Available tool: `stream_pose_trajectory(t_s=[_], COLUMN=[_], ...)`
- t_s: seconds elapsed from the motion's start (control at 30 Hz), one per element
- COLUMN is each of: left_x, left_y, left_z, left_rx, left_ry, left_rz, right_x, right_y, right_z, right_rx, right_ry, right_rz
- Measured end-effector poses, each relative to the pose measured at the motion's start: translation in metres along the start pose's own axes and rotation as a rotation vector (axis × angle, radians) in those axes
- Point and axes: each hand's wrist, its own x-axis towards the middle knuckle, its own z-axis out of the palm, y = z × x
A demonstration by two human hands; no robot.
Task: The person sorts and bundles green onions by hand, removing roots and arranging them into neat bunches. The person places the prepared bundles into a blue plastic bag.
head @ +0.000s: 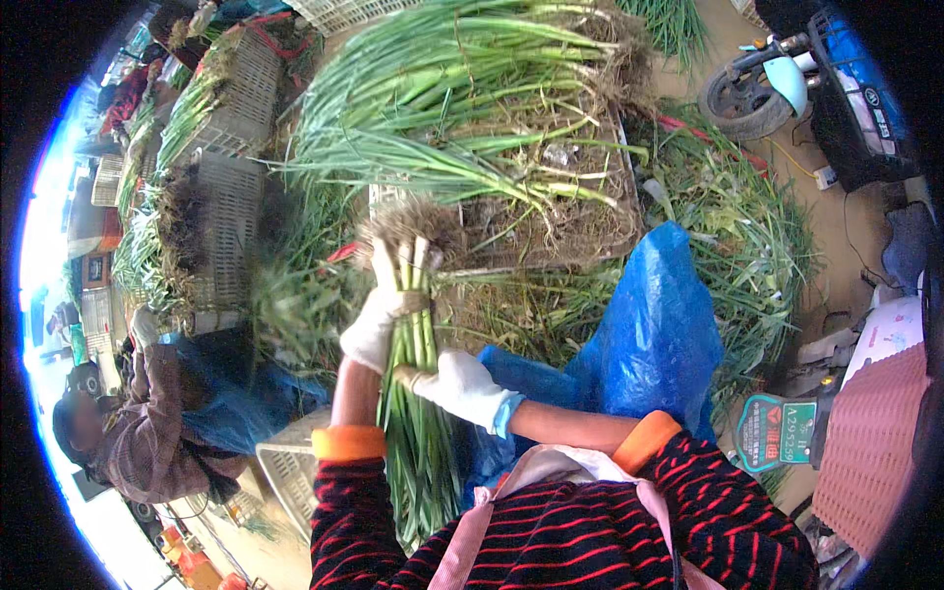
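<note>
A bunch of green onions (422,339) is held upright in the view, its roots at the top and its green leaves hanging toward my lap. My left hand (380,324), in a white glove with bare fingertips, grips the pale stems just below the roots. Lower down, my gloved right hand (461,387) grasps the bunch from the right, a bare fingertip across the leaves. Its other fingers are partly hidden. Just ahead, a large heap of green onions (442,96) lies on a soil-covered crate (546,254), roots to the right.
Blue plastic sheeting (656,324) covers my knees. Loose leaf trimmings (745,228) surround the crate. Plastic crates (228,228) bearing onions stand at left, near a seated person (147,442). An empty-looking crate (291,464) is beside me. Parked two-wheelers, one with a front wheel (741,103), stand at right.
</note>
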Motion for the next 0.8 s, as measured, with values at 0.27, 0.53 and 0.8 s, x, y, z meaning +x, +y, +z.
stream_pose_trajectory(t_s=[0.27,0.53,0.8], left_x=[0.004,-0.023,-0.036], left_y=[-0.016,-0.006,-0.023], left_z=[-0.043,-0.037,-0.015], left_rx=[0.131,0.240,0.310], left_ry=[0.214,0.220,0.382], left_rz=[-0.004,-0.035,0.238], right_x=[-0.004,-0.015,-0.024], right_y=[-0.011,-0.016,-0.010], right_z=[0.018,-0.001,0.012], right_rx=[0.188,0.299,0.379], right_ry=[-0.073,-0.243,0.065], right_rz=[-0.009,0.096,-0.169])
